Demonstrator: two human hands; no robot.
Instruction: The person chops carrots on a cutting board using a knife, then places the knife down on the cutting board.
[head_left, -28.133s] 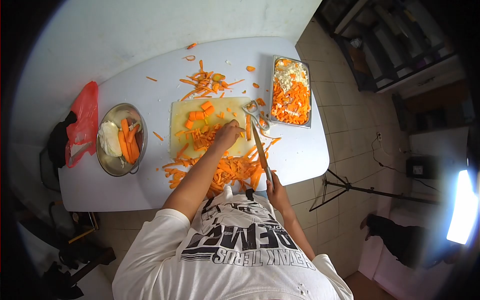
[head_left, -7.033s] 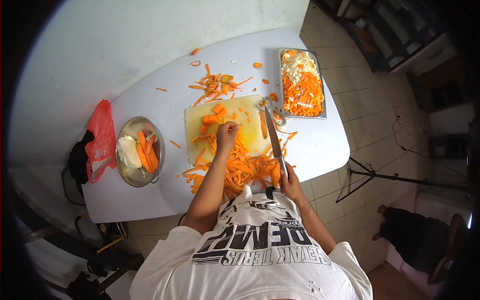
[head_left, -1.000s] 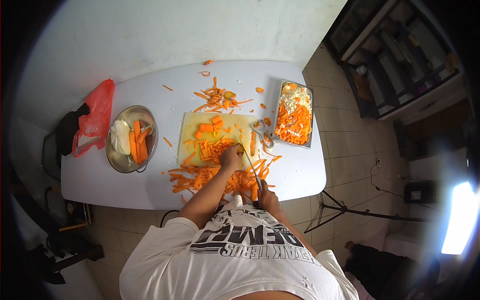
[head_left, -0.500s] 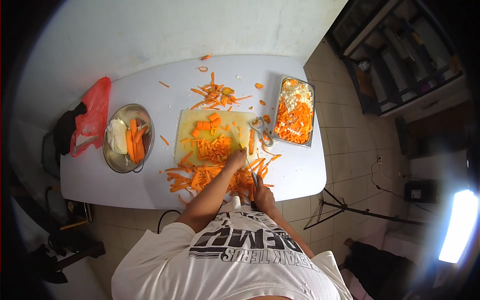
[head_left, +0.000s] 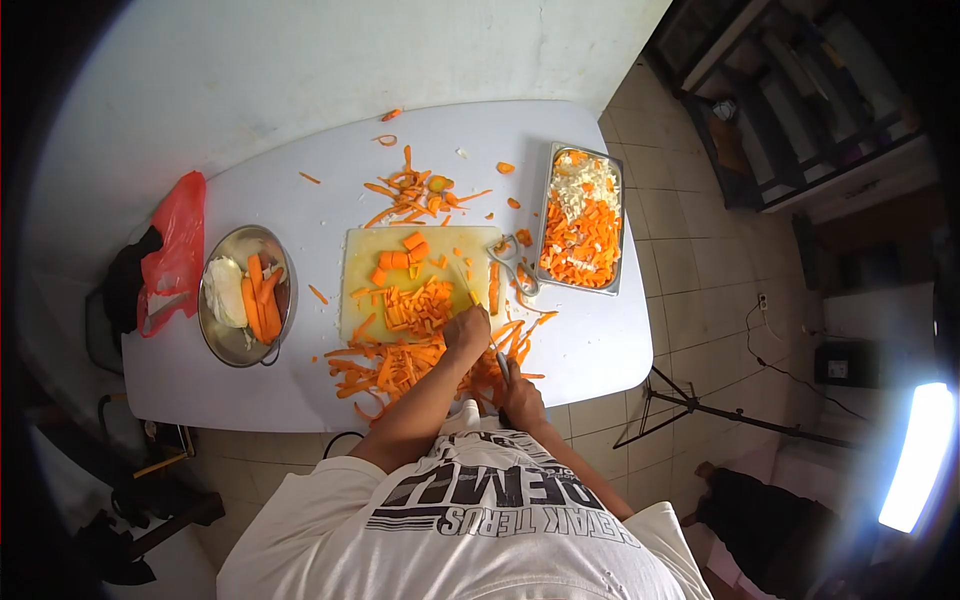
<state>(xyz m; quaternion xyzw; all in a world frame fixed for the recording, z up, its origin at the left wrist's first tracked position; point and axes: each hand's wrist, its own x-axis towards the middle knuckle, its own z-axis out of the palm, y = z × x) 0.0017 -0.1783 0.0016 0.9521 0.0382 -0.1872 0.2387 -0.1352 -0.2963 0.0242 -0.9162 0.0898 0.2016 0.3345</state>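
Observation:
My right hand [head_left: 523, 402] is closed round the handle of a knife [head_left: 502, 362], whose blade points away across the cutting board [head_left: 362, 240]. Close beside the blade, my left hand [head_left: 467, 332] is curled at the board's near right, its fingers pinching a small piece of carrot [head_left: 475, 298]. Cut carrot sticks [head_left: 418, 306] lie heaped left of that hand. Thicker carrot chunks [head_left: 394, 260] sit farther back on the board. A pale-handled peeler [head_left: 524, 275] rests at the board's right edge. Carrot peelings [head_left: 395, 367] cover the near edge, partly under my left forearm.
A metal tray [head_left: 621, 222] of chopped carrot and white vegetable stands at the right. On the left, a steel bowl [head_left: 212, 335] holds whole carrots and a cabbage piece, beside a red plastic bag [head_left: 180, 235]. More peelings [head_left: 410, 190] lie behind the board.
The view has shifted slightly, moving the table's contents a little left in the picture. Both hands stay near the board's right side, the knife still in my right hand.

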